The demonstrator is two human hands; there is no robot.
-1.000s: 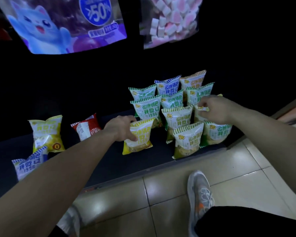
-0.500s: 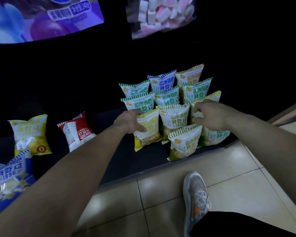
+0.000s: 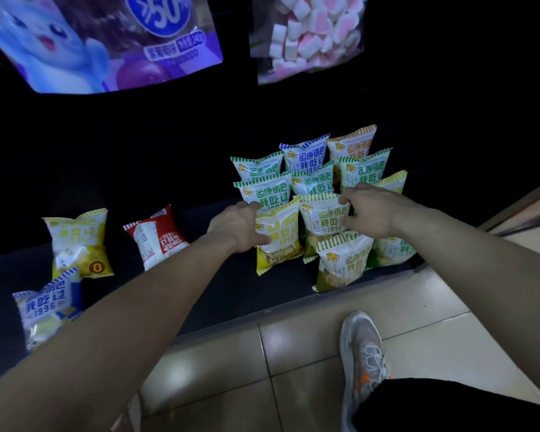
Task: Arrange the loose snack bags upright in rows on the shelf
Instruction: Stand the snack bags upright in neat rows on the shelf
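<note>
We see our left hand (image 3: 240, 227) closed around the left edge of a yellow-striped plastic snack bag (image 3: 278, 235), which stands upright on the dark low shelf (image 3: 219, 285), pressed against the left side of the rows. Our right hand (image 3: 367, 212) grips the right edge of the neighbouring green-striped snack bag (image 3: 321, 213), fingers curled over its top corner and thumb on its front. Both bags sit touching each other in the second row from the front. Just ahead of them stands another green-striped bag at the shelf's front edge (image 3: 343, 263). Behind, more upright bags fill the rows, among them a blue-striped bag (image 3: 306, 154) and an orange-striped bag (image 3: 353, 143) at the back.

Well apart to the left, three loose bags lie on the shelf: a yellow bag with a round red mark (image 3: 78, 241), a red-and-white bag (image 3: 156, 236) lying tilted, and a blue-and-white bag (image 3: 47, 304) near the front, partly behind our left forearm. A grey sneaker (image 3: 363, 357) rests on the pale tiled floor (image 3: 231, 369).
</note>
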